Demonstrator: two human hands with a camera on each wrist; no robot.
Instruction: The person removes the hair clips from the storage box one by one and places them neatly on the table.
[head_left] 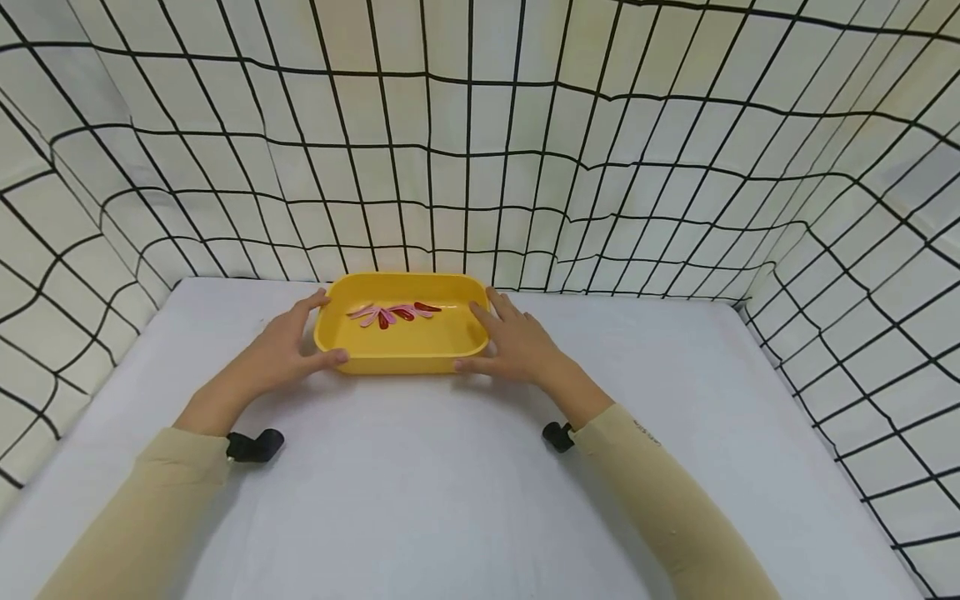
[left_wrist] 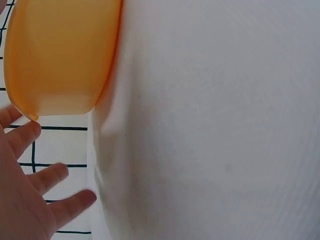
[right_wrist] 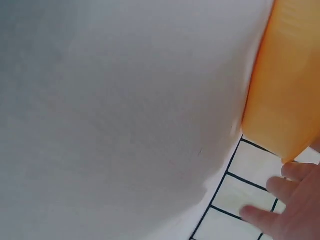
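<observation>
Nearest are my beige sleeves (head_left: 142,517) and black wrist cameras (head_left: 255,446), over white cloth (head_left: 405,508). Beyond, my left hand (head_left: 283,343) and right hand (head_left: 522,343), fingers spread, touch the ends of a yellow tray (head_left: 427,340), far and slightly left; pink and red slivers (head_left: 405,314) lie inside. Black wire grid (head_left: 468,155) blocks the far, left and right sides.

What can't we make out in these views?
- Pink and red pieces: too small to count surely in the head view; hidden by the tray in both wrist views.
- Rest of the tray: cut off by the frame edge, both wrist views.
- Mark on the right sleeve: too small to read, head view.
</observation>
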